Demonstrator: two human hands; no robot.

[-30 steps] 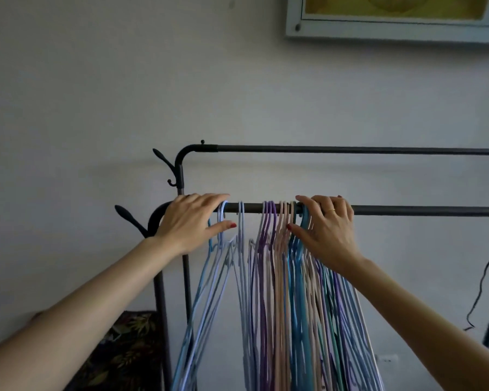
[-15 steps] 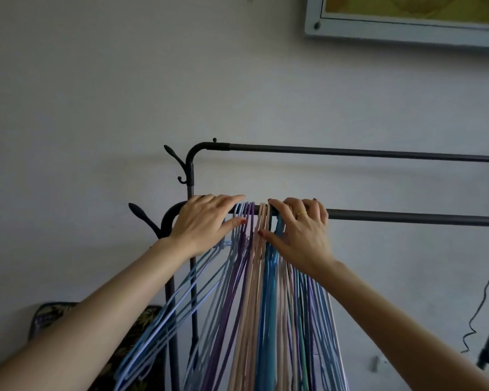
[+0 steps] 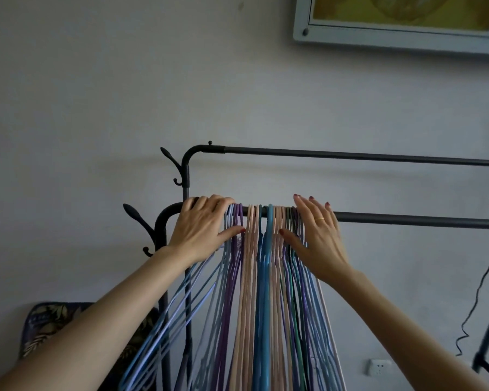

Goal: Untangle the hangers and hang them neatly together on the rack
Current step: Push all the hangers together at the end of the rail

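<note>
Several thin hangers in blue, purple, beige and green hang bunched together on the front rail of a black clothes rack, near its left end. My left hand rests over the rail at the left of the bunch, and its thumb touches the outermost blue and purple hangers. To the right of the bunch is my right hand. Its fingers are straight and lifted above the rail, and its thumb lies against the hanger necks. The hooks under both hands are hidden.
A second, higher rear rail runs behind. Side hooks stick out at the rack's left post. A patterned cushion lies low left. A black cable dangles at right above a wall socket. A framed picture hangs top right.
Both hands pushed the spread hangers into one tight bunch. My right hand's fingers have since straightened and lifted off the rail. My left hand stayed at the left end.
</note>
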